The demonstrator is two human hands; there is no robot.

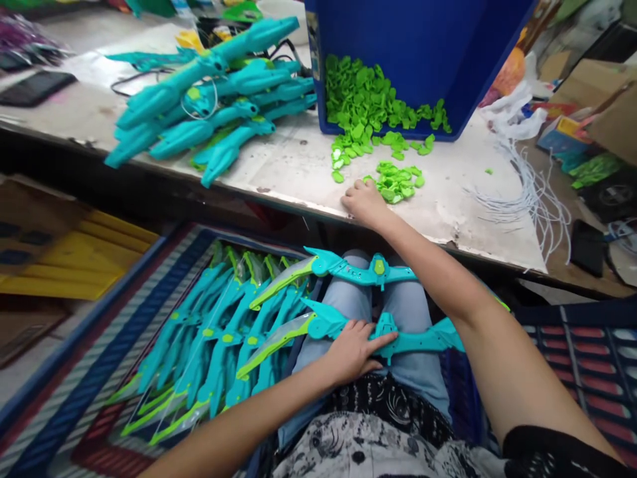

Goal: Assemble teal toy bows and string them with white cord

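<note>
Across my lap lie two turquoise toy bows with lime-green tips. My left hand [351, 352] is on the nearer toy bow [423, 340], its fingers over the bow and the index finger stretched along the middle part. The farther toy bow [346, 271] lies over my knees, untouched by either hand. On the table edge my right hand [367, 202] has its fingers curled down beside a small heap of green plastic pieces [398, 182]. One green piece shows by its fingertips; whatever is under the fingers is hidden.
A blue bin [418, 60] lies tipped on the table, green pieces spilling out. Turquoise bow parts [199, 99] are piled to its left, and white ties [532, 192] lie to its right. Several bows [219, 332] lie stacked at my left. A phone [37, 87] rests far left.
</note>
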